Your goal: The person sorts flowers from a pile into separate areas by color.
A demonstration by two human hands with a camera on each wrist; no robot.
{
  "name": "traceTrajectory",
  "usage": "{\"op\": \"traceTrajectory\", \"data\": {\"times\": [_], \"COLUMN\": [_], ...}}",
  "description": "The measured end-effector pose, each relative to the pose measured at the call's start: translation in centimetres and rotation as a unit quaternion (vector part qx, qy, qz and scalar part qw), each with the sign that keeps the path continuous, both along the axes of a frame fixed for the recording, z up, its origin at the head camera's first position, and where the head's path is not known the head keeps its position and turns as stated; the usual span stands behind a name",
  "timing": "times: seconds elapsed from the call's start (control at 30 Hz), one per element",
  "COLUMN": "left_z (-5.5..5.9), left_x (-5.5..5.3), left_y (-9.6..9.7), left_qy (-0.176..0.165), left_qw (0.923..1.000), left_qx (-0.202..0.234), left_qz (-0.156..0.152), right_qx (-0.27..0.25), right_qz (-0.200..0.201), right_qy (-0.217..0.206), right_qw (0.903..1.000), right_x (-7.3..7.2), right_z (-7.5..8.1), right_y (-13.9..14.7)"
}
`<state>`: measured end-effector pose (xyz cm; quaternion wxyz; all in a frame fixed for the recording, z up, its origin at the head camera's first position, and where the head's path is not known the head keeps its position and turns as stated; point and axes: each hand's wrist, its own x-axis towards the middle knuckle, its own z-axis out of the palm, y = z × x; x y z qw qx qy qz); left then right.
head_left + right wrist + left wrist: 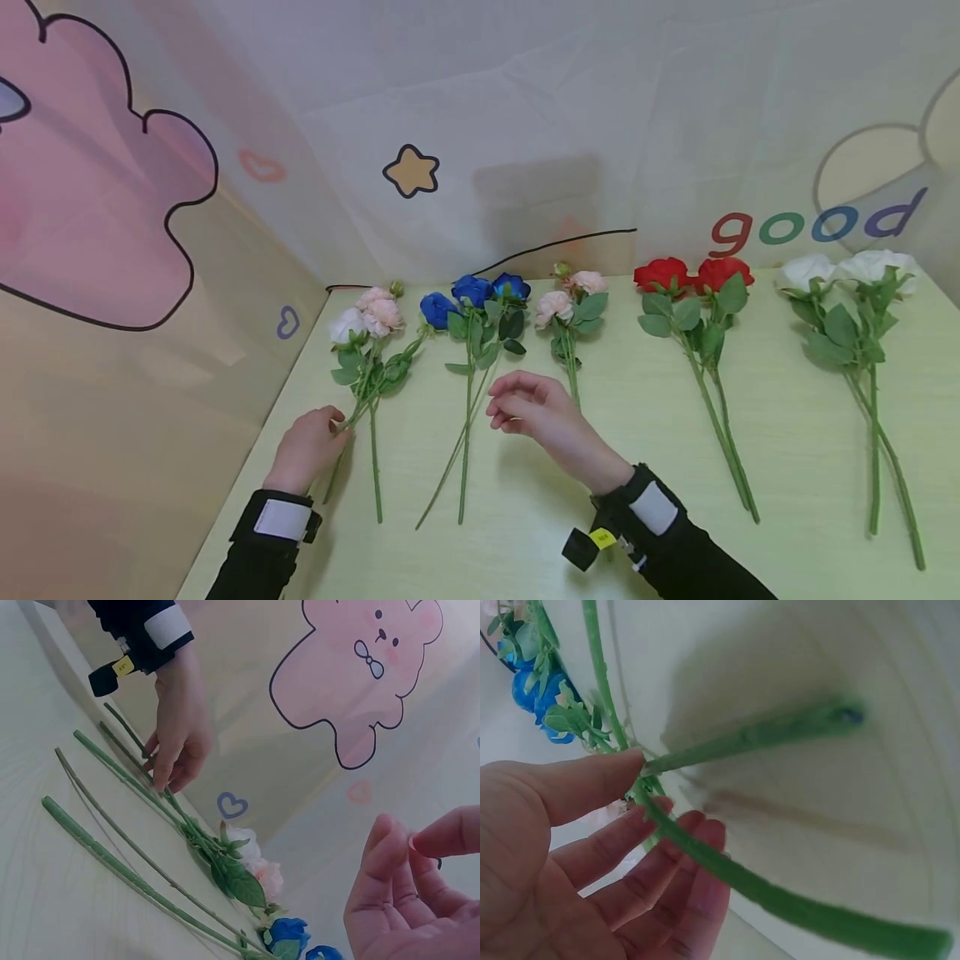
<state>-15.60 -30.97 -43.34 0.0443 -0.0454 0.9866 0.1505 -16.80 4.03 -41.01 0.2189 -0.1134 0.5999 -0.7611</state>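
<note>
My left hand pinches flower stems between thumb and fingers, on the lower part of the leftmost bunch. That bunch has a white flower and pink flowers at its far end, with green leaves around crossing stems. In the left wrist view, two stem ends stick out past the fingers. My right hand hovers over the table between the blue flowers and the middle pink bunch, holding nothing, with fingers loosely bent. In the right wrist view its thumb and fingertips come close together.
Blue flowers lie beside the left bunch, then pink flowers, red flowers and white flowers along the pale table. Their stems point toward me. A printed cloth hangs behind and at the left.
</note>
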Motion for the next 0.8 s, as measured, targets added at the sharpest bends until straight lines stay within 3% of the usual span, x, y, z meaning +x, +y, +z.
{"op": "traceTrajectory", "data": {"times": [0.33,0.63,0.8], "left_z": [-0.5,0.2,0.7], "left_x": [-0.3,-0.1,0.0], "left_y": [0.1,0.4,0.7], "left_qy": [0.002,0.015,0.021], "left_qw": [1.0,0.9999,0.9996], "left_qx": [0.007,-0.007,0.009], "left_qz": [0.006,-0.005,-0.014], "right_qx": [0.002,0.012,0.015], "right_qz": [0.009,0.009,0.012], "right_qy": [0.002,0.0,-0.003], "right_qw": [1.0,0.9999,0.9998], "right_x": [0.1,0.1,0.2], "right_z": [-0.3,-0.4,-0.6], "right_y": [0.1,0.3,0.5]}}
